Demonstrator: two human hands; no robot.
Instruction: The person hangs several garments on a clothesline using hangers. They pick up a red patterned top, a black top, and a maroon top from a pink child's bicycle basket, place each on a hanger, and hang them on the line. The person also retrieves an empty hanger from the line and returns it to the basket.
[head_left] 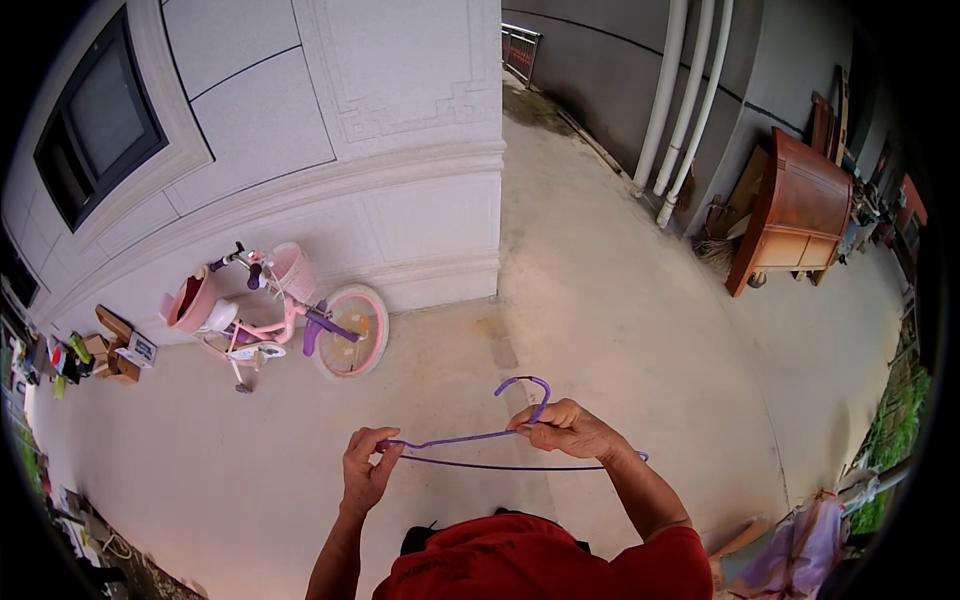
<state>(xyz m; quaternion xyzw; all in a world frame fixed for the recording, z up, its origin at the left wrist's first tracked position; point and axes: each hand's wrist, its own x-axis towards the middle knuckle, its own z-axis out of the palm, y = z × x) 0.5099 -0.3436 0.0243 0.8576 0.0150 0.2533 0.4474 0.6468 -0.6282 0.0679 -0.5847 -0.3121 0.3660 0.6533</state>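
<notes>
A thin purple clothes hanger [470,438] stretches between my two hands in front of my red shirt. My left hand [368,470] pinches its left end between thumb and fingers. Close below the hook, my right hand [568,430] is closed on the hanger's neck. The hook curves up and to the left above that hand. The lower bar runs beneath both hands, and its right end sticks out past my right wrist. No garment hangs on it.
A pink child's bicycle [290,325] with baskets leans by the pale wall [420,230]. Cardboard boxes [122,350] lie left of it. White pipes [685,110] run down the grey wall. A brown wooden headboard-like panel [800,200] stands at right; a purple wrapped bundle [800,550] lies at lower right.
</notes>
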